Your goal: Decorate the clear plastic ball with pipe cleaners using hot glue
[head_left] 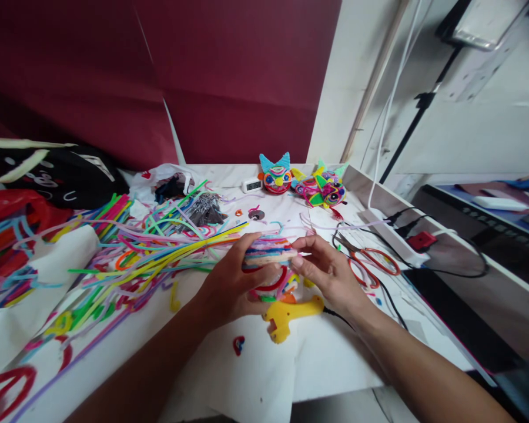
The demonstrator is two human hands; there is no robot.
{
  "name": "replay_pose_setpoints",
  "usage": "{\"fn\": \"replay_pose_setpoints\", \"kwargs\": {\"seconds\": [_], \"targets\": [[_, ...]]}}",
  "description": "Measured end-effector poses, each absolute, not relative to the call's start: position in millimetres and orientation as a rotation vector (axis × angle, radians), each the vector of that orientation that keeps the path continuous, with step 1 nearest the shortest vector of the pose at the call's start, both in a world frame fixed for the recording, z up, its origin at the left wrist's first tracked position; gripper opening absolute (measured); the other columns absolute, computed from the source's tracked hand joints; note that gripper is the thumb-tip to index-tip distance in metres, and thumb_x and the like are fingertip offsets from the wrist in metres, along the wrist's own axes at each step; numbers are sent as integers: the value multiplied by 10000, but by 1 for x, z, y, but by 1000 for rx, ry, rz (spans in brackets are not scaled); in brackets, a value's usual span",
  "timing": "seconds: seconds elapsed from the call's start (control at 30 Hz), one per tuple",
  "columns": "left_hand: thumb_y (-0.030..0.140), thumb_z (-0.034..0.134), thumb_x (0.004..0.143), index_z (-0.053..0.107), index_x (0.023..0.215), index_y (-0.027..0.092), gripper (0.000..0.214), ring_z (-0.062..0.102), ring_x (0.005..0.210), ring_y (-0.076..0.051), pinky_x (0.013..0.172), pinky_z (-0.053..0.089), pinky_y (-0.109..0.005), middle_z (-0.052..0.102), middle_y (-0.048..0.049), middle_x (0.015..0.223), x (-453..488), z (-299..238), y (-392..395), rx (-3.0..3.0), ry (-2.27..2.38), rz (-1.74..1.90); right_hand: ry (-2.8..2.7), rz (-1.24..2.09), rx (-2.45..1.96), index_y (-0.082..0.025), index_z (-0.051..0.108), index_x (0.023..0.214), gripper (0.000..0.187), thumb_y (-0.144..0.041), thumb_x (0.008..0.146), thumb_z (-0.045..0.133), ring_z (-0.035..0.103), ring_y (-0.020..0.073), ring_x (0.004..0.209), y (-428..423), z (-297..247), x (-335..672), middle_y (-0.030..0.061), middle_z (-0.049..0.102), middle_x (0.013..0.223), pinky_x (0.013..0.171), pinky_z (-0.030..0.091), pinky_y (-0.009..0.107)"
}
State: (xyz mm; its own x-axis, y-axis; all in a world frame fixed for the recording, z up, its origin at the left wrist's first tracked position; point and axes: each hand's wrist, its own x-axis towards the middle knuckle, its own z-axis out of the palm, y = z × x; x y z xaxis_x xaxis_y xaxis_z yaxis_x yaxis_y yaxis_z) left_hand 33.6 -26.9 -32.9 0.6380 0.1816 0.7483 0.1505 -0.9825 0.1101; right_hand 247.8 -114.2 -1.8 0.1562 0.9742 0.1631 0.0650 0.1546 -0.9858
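Note:
A rounded pipe-cleaner craft piece [268, 249], striped in pink, blue, orange and cream, is gripped by my left hand [235, 285] from its left side, the thumb across the front. On its right edge, my right hand [324, 264] pinches with thumb and fingertips; a pale purple pipe cleaner [344, 227] passes close behind those fingers. Below the piece are a red-edged round part and other coloured bits, partly covered by my left hand. Just under my hands lies a yellow hot glue gun [293, 314], its cord running right.
Loose pipe cleaners [158, 247] cover the left. Behind stand two pipe-cleaner animal figures [277, 176] and a small white digital timer [251, 185]. Orange-handled scissors [370, 258], cables and a power strip [401, 241] lie right. A black bag [57, 176] sits far left.

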Motion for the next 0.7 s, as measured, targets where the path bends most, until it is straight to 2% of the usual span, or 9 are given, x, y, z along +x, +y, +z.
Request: {"fn": "replay_pose_setpoints", "kwargs": {"seconds": [0.07,0.17,0.37,0.43,0.6,0.7], "targets": [[353,877,648,557,1282,315,710,529,1343,-380,957,565,-433,350,-128,1572,35,-30,-27,2728,282,1365,-1227,922,-1180,-236,661,1070,430,-562,806,753,644,200,879,-115,0,250,55,691,1041,784,532,341],[295,901,580,535,1319,325,826,544,1328,-385,996,538,-484,431,-134,1502,37,-25,-28,2574,349,1450,-1251,873,-1145,-256,676,1118,407,-558,850,722,666,214,955,-117,2,252,59,706,1134,835,536,343],[344,909,539,480,1326,280,898,526,1322,-382,1078,459,-548,503,-135,1396,35,-25,-29,2300,534,1494,-1289,808,-1133,-274,669,1176,376,-530,900,684,661,239,1093,-119,-1,252,65,694,1244,910,534,357],[358,917,531,494,1303,263,885,565,1266,-361,1044,490,-501,534,-123,1356,34,-24,-29,2045,598,1475,-1320,780,-1144,-272,664,1188,368,-520,916,667,656,242,1111,-118,-4,251,67,688,1244,937,525,366],[303,930,516,508,1264,273,860,664,1029,-240,844,560,-307,648,-53,1205,37,-12,-35,1324,594,1381,-1401,700,-1169,-262,665,1195,368,-517,931,644,654,246,1097,-115,-12,249,71,682,1224,946,515,380],[309,894,562,501,1259,291,801,683,940,-195,769,568,-264,682,-24,1145,40,-5,-37,1085,556,1357,-1426,671,-1190,-262,660,1207,377,-521,935,632,656,251,1096,-114,-15,248,76,683,1223,950,517,388]]}}
